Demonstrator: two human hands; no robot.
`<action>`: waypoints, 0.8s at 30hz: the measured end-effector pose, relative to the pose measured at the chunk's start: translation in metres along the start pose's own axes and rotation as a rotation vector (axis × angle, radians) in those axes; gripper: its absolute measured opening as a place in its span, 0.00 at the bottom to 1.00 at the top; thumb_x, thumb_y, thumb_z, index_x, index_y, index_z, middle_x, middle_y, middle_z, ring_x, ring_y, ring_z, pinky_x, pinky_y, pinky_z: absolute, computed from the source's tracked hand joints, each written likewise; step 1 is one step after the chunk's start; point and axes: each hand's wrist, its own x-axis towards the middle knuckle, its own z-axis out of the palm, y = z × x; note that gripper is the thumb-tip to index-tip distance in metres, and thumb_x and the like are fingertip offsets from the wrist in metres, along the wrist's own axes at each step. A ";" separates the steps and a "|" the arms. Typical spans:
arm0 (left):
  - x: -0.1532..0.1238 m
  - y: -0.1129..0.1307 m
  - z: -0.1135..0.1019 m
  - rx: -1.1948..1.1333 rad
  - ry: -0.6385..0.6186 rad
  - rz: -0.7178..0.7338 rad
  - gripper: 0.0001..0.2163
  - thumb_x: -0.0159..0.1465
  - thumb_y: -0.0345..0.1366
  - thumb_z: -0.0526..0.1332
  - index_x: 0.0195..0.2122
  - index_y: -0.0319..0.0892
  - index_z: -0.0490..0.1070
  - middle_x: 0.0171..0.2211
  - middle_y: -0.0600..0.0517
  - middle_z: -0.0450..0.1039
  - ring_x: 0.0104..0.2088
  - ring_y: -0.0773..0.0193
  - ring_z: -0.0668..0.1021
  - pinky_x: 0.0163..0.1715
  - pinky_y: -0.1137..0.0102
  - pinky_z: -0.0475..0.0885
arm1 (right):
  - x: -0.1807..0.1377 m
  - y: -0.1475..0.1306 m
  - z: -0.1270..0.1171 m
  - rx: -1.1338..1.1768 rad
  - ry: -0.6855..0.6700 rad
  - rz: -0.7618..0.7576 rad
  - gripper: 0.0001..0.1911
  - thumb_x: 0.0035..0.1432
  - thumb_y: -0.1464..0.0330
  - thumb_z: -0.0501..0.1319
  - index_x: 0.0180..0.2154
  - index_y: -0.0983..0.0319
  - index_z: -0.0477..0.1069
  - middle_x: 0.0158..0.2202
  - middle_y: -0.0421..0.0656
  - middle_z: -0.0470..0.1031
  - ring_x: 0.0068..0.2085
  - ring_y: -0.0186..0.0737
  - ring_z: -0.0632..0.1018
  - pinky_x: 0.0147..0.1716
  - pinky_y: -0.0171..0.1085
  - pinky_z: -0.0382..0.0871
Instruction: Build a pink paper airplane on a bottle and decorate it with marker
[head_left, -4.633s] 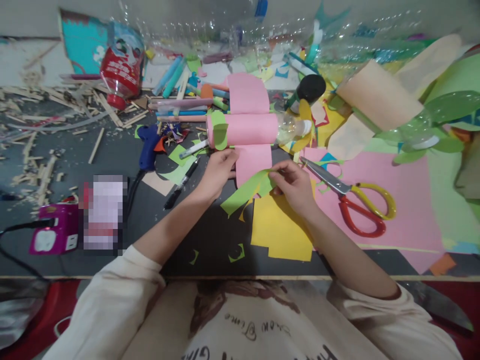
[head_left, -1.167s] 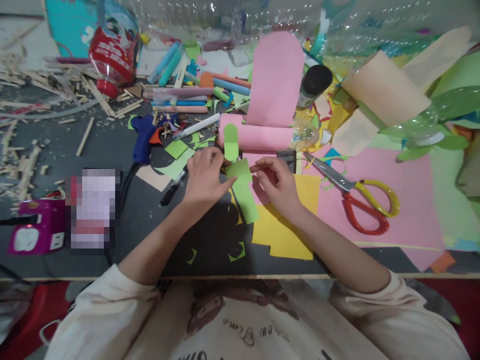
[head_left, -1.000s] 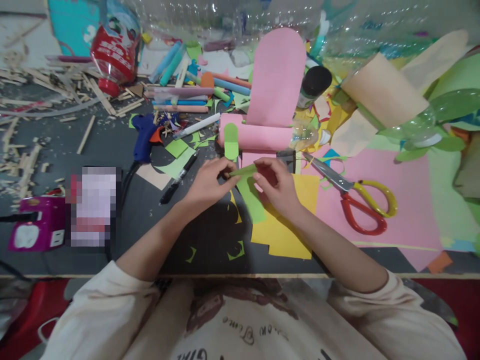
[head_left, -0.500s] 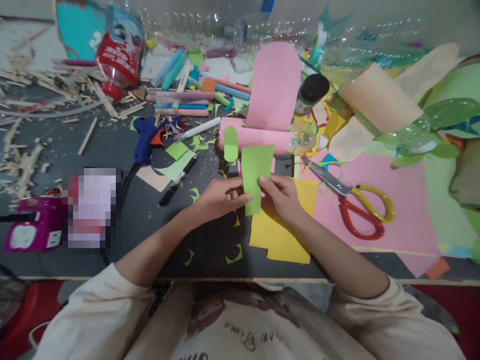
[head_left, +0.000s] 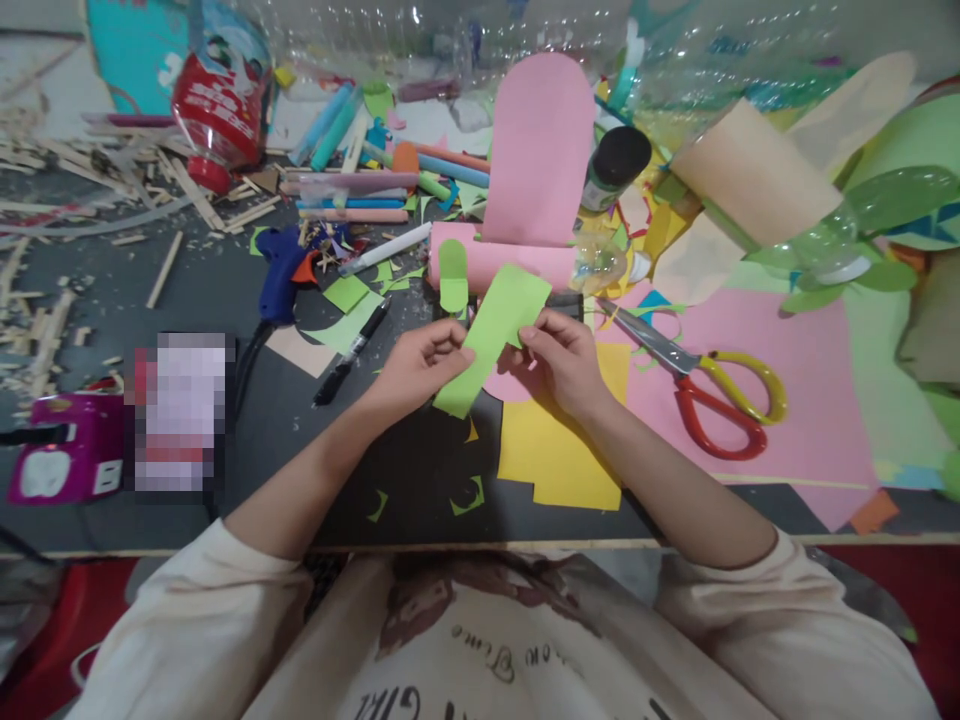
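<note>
A strip of light green paper (head_left: 491,338) is held up between both hands over the dark table. My left hand (head_left: 424,365) pinches its left edge, and my right hand (head_left: 561,358) grips the right edge between thumb and fingers. Just beyond the strip lies a bottle wrapped in pink paper (head_left: 525,262), with a tall rounded pink piece (head_left: 538,150) rising behind it and a small green rounded piece (head_left: 453,275) on its left end. Yellow paper (head_left: 566,440) lies below my right hand, partly covered by it.
Scissors (head_left: 697,380) with red and yellow handles lie on pink paper (head_left: 817,400) at right. A black marker (head_left: 352,350), a blue glue gun (head_left: 281,275) and a pixelated phone-like object (head_left: 184,410) are at left. Beyond stand a black-capped bottle (head_left: 616,165) and a red-labelled bottle (head_left: 223,105).
The green strip has turned from nearly upright to slanting, its top toward the right and its lower end toward the left. Both hands still hold it; the view has shifted slightly.
</note>
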 end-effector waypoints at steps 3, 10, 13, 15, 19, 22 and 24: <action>0.001 0.000 -0.004 0.023 0.100 0.072 0.14 0.55 0.45 0.66 0.24 0.44 0.63 0.20 0.59 0.62 0.19 0.72 0.64 0.18 0.76 0.61 | 0.000 -0.003 0.002 -0.065 0.009 -0.046 0.22 0.47 0.49 0.73 0.22 0.59 0.72 0.18 0.34 0.72 0.21 0.32 0.74 0.26 0.37 0.75; 0.003 -0.004 -0.012 0.048 0.104 0.078 0.14 0.55 0.44 0.64 0.21 0.43 0.62 0.17 0.59 0.57 0.18 0.72 0.59 0.18 0.74 0.57 | 0.003 -0.006 0.006 -0.195 0.032 -0.138 0.25 0.46 0.46 0.72 0.19 0.58 0.72 0.17 0.36 0.71 0.20 0.32 0.71 0.23 0.36 0.69; 0.004 -0.005 -0.014 0.026 0.097 0.053 0.13 0.54 0.43 0.63 0.20 0.44 0.62 0.18 0.59 0.58 0.18 0.72 0.59 0.19 0.73 0.57 | 0.003 -0.007 0.008 -0.221 0.031 -0.150 0.25 0.47 0.45 0.71 0.19 0.58 0.71 0.17 0.36 0.70 0.20 0.33 0.70 0.22 0.36 0.69; 0.005 -0.005 -0.015 0.028 0.081 0.048 0.12 0.54 0.42 0.63 0.20 0.44 0.63 0.18 0.59 0.58 0.19 0.71 0.60 0.20 0.73 0.57 | 0.003 -0.007 0.008 -0.206 0.033 -0.128 0.25 0.47 0.45 0.71 0.19 0.58 0.71 0.17 0.35 0.70 0.20 0.33 0.71 0.22 0.36 0.70; 0.005 -0.004 -0.014 -0.033 0.076 0.068 0.11 0.55 0.42 0.63 0.23 0.44 0.63 0.18 0.59 0.59 0.18 0.71 0.61 0.19 0.73 0.57 | 0.003 -0.001 0.004 -0.131 -0.002 -0.086 0.22 0.49 0.48 0.71 0.23 0.58 0.72 0.18 0.35 0.70 0.21 0.33 0.72 0.25 0.37 0.73; 0.003 -0.004 -0.011 -0.104 0.084 0.077 0.12 0.54 0.42 0.66 0.29 0.46 0.61 0.19 0.61 0.61 0.17 0.72 0.63 0.19 0.75 0.60 | 0.003 0.004 0.001 -0.083 -0.048 -0.065 0.20 0.52 0.50 0.71 0.25 0.59 0.73 0.19 0.35 0.70 0.22 0.32 0.73 0.27 0.36 0.74; 0.001 -0.003 -0.009 -0.082 0.101 0.100 0.12 0.53 0.40 0.68 0.31 0.46 0.64 0.24 0.59 0.67 0.22 0.70 0.70 0.23 0.75 0.66 | 0.003 0.004 0.001 -0.074 -0.070 -0.057 0.19 0.53 0.51 0.71 0.25 0.59 0.73 0.19 0.34 0.69 0.22 0.32 0.73 0.27 0.36 0.74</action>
